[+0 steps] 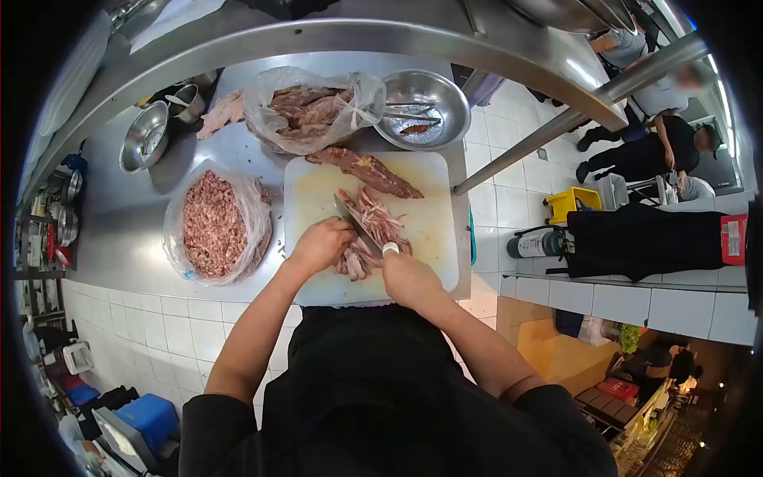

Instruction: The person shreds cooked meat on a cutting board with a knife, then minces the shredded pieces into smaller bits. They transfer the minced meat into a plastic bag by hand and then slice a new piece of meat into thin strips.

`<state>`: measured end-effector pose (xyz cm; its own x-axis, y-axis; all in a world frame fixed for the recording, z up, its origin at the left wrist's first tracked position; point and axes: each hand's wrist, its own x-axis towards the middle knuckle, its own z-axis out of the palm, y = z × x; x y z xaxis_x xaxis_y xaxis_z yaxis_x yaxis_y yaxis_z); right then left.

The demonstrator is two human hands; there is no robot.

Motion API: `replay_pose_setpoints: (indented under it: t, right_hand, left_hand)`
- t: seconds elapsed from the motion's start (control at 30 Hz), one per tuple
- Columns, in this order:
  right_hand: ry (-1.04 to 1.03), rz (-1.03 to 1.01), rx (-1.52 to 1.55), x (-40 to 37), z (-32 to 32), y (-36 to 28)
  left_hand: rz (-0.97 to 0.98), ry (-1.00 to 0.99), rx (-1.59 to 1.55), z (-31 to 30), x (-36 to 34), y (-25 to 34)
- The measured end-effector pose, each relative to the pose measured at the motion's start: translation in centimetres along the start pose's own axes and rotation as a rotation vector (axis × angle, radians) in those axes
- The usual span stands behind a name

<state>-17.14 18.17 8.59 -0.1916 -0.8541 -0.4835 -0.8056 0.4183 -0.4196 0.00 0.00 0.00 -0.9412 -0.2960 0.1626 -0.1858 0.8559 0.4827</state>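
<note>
My right hand (409, 278) is closed round the white handle of a knife (362, 226), whose blade points up and left among sliced meat (380, 219) on a white cutting board (433, 230). Left of the blade, my left hand (322, 242) has its fingers curled against the meat strips; what its fingertips press is partly hidden. A long uncut piece of meat (369, 171) lies across the board's upper part. Beyond the board stands a clear bag of meat pieces (306, 111). To the left is a bag of chopped meat (216, 226).
A metal bowl with tongs (445, 99) stands behind the board at right. A smaller bowl (145, 139) and a metal pot (187, 103) are at back left. A steel shelf rail (318, 30) crosses above the table. Several people stand in the right background.
</note>
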Motion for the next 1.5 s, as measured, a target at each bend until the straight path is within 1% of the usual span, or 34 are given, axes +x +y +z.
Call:
replay_pose_setpoints:
  t: [0.07,0.1,0.17,0.2,0.27,0.3,0.37,0.4,0.47,0.6,0.67,0.7,0.77,0.8,0.87,0.9,0.97,1.0,1.07,1.2,1.27,1.3,1.37,1.4,1.5]
  right_hand:
    - [0.011,-0.018,-0.019,-0.4,0.1,0.0]
    - [-0.011,-0.006,-0.036,-0.4,0.4,0.3]
    - [0.008,-0.032,-0.055,0.5,1.4,-0.1]
    - [0.013,-0.037,-0.055,1.8,2.2,0.1]
    - [0.088,-0.064,0.035,4.4,3.7,1.1]
    - [0.094,-0.064,0.03,4.9,3.3,1.4]
    - [0.148,-0.147,0.0,5.7,2.6,1.6]
    - [0.156,-0.153,-0.002,5.4,1.7,1.2]
    - [0.068,-0.061,0.02,3.7,-0.1,-0.1]
    - [-0.012,-0.051,-0.028,3.4,1.0,0.6]
    - [0.072,-0.069,0.038,5.1,2.7,0.5]
    - [0.072,-0.073,0.042,6.0,3.0,0.4]
    - [0.15,-0.122,0.053,7.6,2.7,0.7]
    - [0.166,-0.118,0.057,7.4,2.5,1.1]
    - [0.185,-0.224,0.01,6.9,2.1,2.1]
    - [0.188,-0.225,0.013,6.4,1.9,2.2]
    - [0.225,-0.139,0.035,5.4,1.7,2.6]
    - [0.226,-0.139,0.032,5.0,1.0,2.4]
    - [0.174,-0.137,-0.005,3.8,-0.3,1.8]
    - [0.093,-0.2,-0.084,2.8,-0.9,1.1]
    - [0.005,-0.202,-0.178,2.6,-0.4,0.9]
    - [0.001,-0.205,-0.181,3.1,0.1,0.8]
    - [0.046,-0.194,-0.148,4.4,1.8,0.5]
    - [0.043,-0.194,-0.149,5.0,2.0,0.1]
    - [0.094,-0.207,-0.082,7.1,1.4,-0.3]
  left_hand:
    - [-0.037,-0.058,0.032,-0.1,-0.2,0.6]
    - [-0.048,-0.052,0.004,0.9,-0.2,0.8]
    - [-0.046,-0.086,0.047,0.2,-0.3,0.4]
    - [-0.046,-0.084,0.053,0.0,-0.3,0.0]
    - [-0.003,-0.026,0.017,0.5,-0.2,-0.2]
    - [0.001,-0.02,0.019,0.4,-0.1,0.0]
    - [-0.008,-0.051,0.025,-0.1,0.0,0.4]
    - [-0.006,-0.046,0.034,-0.2,0.0,0.2]
    - [0.002,0.038,0.011,0.4,-0.6,0.1]
    - [-0.023,0.012,0.011,0.8,-0.7,-0.2]
    - [0.008,0.08,-0.026,0.8,-0.7,-0.3]
    - [0.005,0.077,-0.022,0.7,-0.9,-0.1]
    - [-0.019,-0.012,-0.045,0.3,-0.1,0.0]
    - [-0.005,-0.013,-0.037,0.1,0.0,0.0]
    - [-0.017,-0.006,-0.091,-0.4,-0.3,-0.2]
    - [-0.015,-0.008,-0.086,-0.6,-0.4,-0.1]
    - [-0.047,0.144,-0.127,-0.8,-0.5,0.1]
    - [-0.045,0.147,-0.128,-1.1,-0.4,0.5]
    - [-0.321,0.202,-0.073,-1.5,-1.1,1.8]
    - [-0.363,0.165,-0.016,-0.3,-2.3,3.8]
    - [-0.348,0.129,0.039,0.5,-2.4,3.8]
    - [-0.353,0.131,0.038,0.6,-2.4,3.6]
    - [-0.274,0.121,0.072,0.8,-2.4,3.4]
    - [-0.276,0.12,0.071,0.9,-2.6,3.4]
    - [-0.264,0.142,0.04,0.9,-2.6,2.9]
